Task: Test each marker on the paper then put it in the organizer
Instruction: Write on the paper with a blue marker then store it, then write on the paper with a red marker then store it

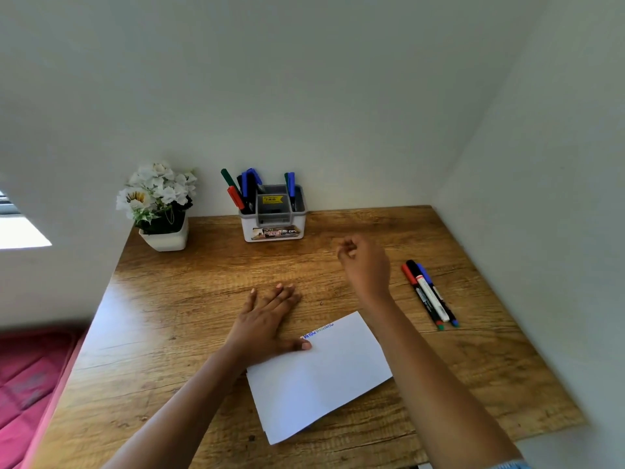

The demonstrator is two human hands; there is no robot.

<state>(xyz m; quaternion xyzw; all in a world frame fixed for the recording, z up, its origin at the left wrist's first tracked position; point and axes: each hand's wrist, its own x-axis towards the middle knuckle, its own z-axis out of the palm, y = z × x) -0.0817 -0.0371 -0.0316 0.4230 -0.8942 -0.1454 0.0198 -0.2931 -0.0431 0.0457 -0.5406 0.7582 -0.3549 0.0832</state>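
A white sheet of paper point(324, 374) lies on the wooden desk point(189, 299), with blue scribbles along its far edge. My left hand point(267, 319) rests flat, fingers spread, its thumb pinning the paper's far left corner. My right hand point(365, 262) hovers above the desk between the organizer and the loose markers, fingers loosely curled, holding nothing. Three markers point(429, 294), red, black and blue capped, lie side by side at the right. The white and grey organizer point(274, 228) stands at the back against the wall with several markers upright in it.
A white pot of white flowers point(159, 204) stands at the desk's back left corner. Walls close in behind and on the right. A pink mattress point(30, 384) lies below the desk's left edge.
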